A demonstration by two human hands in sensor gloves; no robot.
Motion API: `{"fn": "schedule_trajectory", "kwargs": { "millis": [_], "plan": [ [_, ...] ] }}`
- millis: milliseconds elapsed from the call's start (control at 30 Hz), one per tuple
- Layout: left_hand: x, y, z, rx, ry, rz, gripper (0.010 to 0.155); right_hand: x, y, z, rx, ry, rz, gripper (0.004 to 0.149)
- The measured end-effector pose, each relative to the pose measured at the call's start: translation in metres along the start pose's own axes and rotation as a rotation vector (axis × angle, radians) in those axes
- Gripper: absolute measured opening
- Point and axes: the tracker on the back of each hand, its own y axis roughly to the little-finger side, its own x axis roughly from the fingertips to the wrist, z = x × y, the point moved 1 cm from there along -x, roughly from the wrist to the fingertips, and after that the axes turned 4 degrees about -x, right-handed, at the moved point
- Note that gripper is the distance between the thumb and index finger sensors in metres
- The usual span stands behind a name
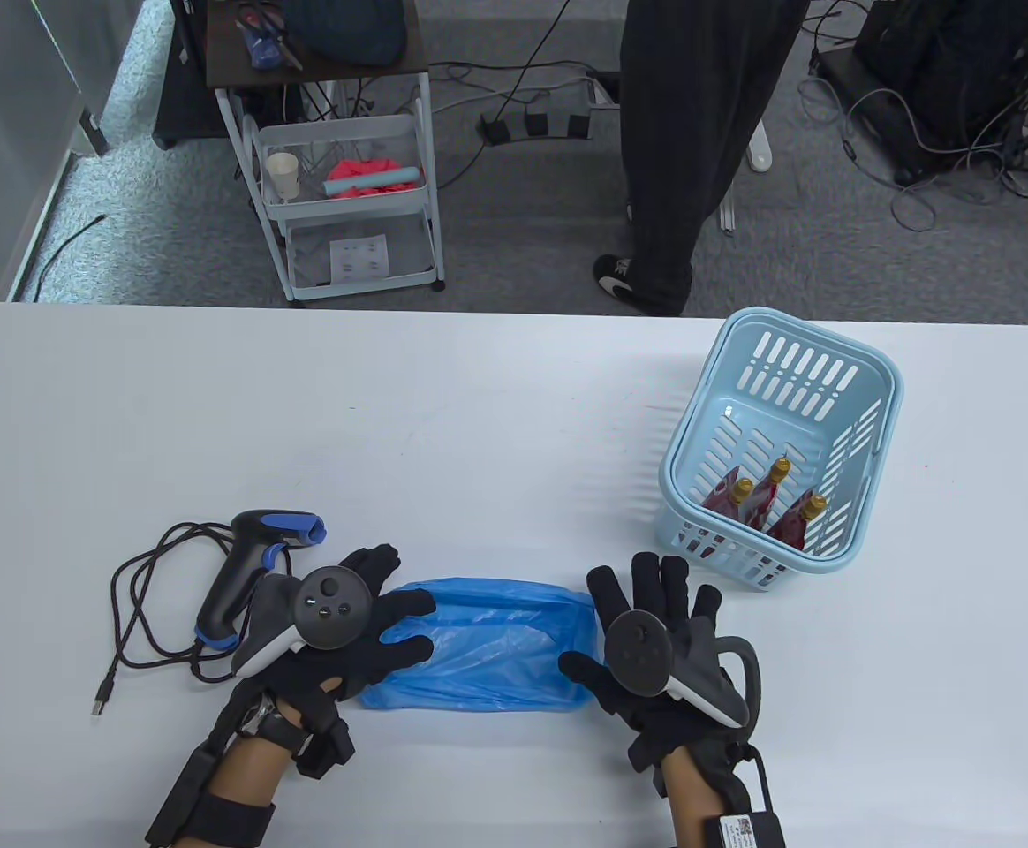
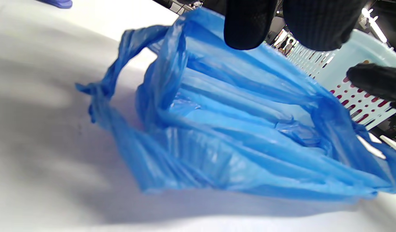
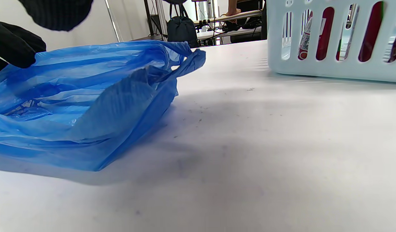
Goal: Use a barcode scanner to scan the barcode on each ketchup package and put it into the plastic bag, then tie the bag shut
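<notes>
1. Near the front edge of the table (image 1: pixel 479 397), our blue plastic bag (image 1: pixel 487 649) lies flat between both hands, its mouth slack and its handles loose, as the left wrist view shows.
2. Our left hand (image 1: pixel 346 618) rests on the bag's left end with fingers extended, gripping nothing that we can see; our right hand (image 1: pixel 646 636) lies just beside the bag's right end, fingers straight and spread, holding nothing.
3. We judge the step in hand to be opening the bag. To do it well, we should pinch only the upper layer of film at the rim and lift it clear of the lower one (thin plastic clings), leaving the mouth gaping towards the basket (image 1: pixel 779 450).
4. The ketchup packages (image 1: pixel 766 503) stand in that basket, well apart from the bag.
5. The barcode scanner (image 1: pixel 249 565) lies just left of our left hand, untouched, its cable (image 1: pixel 139 609) looped beside it.
</notes>
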Motion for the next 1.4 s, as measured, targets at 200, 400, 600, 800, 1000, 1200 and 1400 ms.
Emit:
{"fn": "schedule_trajectory", "kwargs": {
  "millis": [200, 400, 600, 800, 1000, 1200, 1400],
  "plan": [
    [0.004, -0.002, -0.009, 0.038, -0.024, 0.027, 0.066, 0.0, 0.001, 0.0, -0.003, -0.001, -0.003, 0.09],
    [0.011, -0.002, -0.022, 0.073, -0.069, 0.042, 0.067, 0.001, 0.002, 0.0, -0.006, 0.003, -0.004, 0.09],
    [0.021, 0.007, -0.039, 0.124, -0.135, 0.033, 0.069, 0.002, 0.004, 0.0, -0.014, 0.005, -0.008, 0.089],
    [0.032, 0.024, -0.057, 0.205, -0.214, 0.002, 0.07, 0.002, 0.005, -0.001, -0.018, 0.005, -0.011, 0.089],
    [0.043, 0.046, -0.069, 0.26, -0.288, -0.067, 0.07, 0.002, 0.006, -0.001, -0.021, 0.005, -0.012, 0.089],
    [0.053, 0.071, -0.075, 0.287, -0.345, -0.17, 0.073, 0.003, 0.006, -0.001, -0.022, 0.003, -0.012, 0.089],
    [0.054, 0.099, -0.069, 0.292, -0.33, -0.307, 0.081, 0.003, 0.006, -0.001, -0.023, 0.0, -0.012, 0.089]
  ]
}}
